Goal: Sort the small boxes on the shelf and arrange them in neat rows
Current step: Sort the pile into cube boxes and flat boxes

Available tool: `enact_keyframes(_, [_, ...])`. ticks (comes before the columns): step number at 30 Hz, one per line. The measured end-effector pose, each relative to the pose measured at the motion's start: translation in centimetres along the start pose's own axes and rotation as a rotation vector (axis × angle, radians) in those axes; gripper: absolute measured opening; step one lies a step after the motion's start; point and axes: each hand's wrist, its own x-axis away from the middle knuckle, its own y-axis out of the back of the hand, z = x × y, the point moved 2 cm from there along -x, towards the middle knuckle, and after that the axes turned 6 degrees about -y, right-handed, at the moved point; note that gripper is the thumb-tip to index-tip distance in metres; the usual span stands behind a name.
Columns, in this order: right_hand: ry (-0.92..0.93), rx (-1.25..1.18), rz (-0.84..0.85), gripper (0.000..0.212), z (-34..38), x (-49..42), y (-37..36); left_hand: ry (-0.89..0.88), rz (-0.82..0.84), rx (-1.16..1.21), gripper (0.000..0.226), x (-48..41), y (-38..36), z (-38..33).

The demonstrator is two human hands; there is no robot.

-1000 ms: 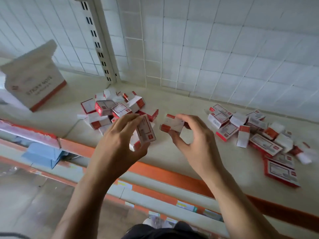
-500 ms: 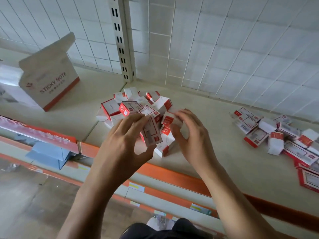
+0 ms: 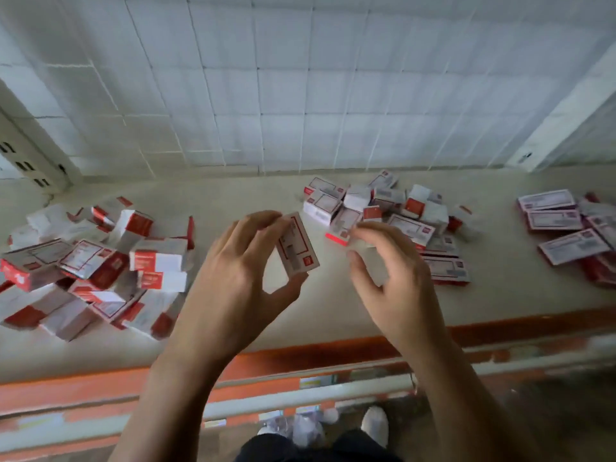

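The left hand (image 3: 233, 288) pinches one small box (image 3: 297, 250), tilted, between the thumb below and the curled fingers (image 3: 256, 221) above, and holds it over the shelf (image 3: 233, 201). The right hand (image 3: 396, 288) is just right of this box with its fingers bent, but blur hides them and I cannot tell if it holds anything. Left of the held box lies a loose heap (image 3: 100, 268). Behind and right of it is a second heap (image 3: 383, 208), and well to its right are some flatter boxes (image 3: 566, 228). No neat row seems made yet. The pinch takes only the box's ends, so it may slip out and fall. A quick reach by the right hand could also knock the second heap and scatter it more.
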Motion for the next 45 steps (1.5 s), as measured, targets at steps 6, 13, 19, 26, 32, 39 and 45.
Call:
enact_keyframes(6, [-0.202,0.054,-0.121,0.03,-7.6,0.9,9.3,-0.151,0.055,0.101,0.059,-6.8,-7.0,-8.0])
enact_keyframes(13, [-0.317,0.106,-0.265,0.028,-16.2,1.7,19.2,-0.274,0.179,0.138,0.064,-13.5,-15.7,-17.0])
enact_keyframes(19, [-0.319,0.133,-0.302,0.028,-21.4,1.8,23.9,-0.292,0.252,0.14,0.065,-16.7,-21.8,-22.0])
enact_keyframes(26, [-0.307,0.106,-0.261,0.036,-24.8,1.2,25.2,-0.193,0.395,0.145,0.069,-18.1,-26.3,-23.4])
enact_keyframes(32, [-0.247,0.109,-0.221,0.034,-25.3,0.3,25.3,-0.164,0.411,0.044,0.069,-19.3,-26.6,-23.6])
enact_keyframes(39, [-0.162,0.069,-0.186,0.033,-22.9,-1.7,23.7,-0.137,0.347,0.0,0.065,-16.6,-22.0,-21.5])
enact_keyframes(45, [-0.036,-0.028,-0.068,0.029,-19.8,-3.1,18.8,-0.029,0.13,-0.002,0.039,-12.8,-15.9,-16.9])
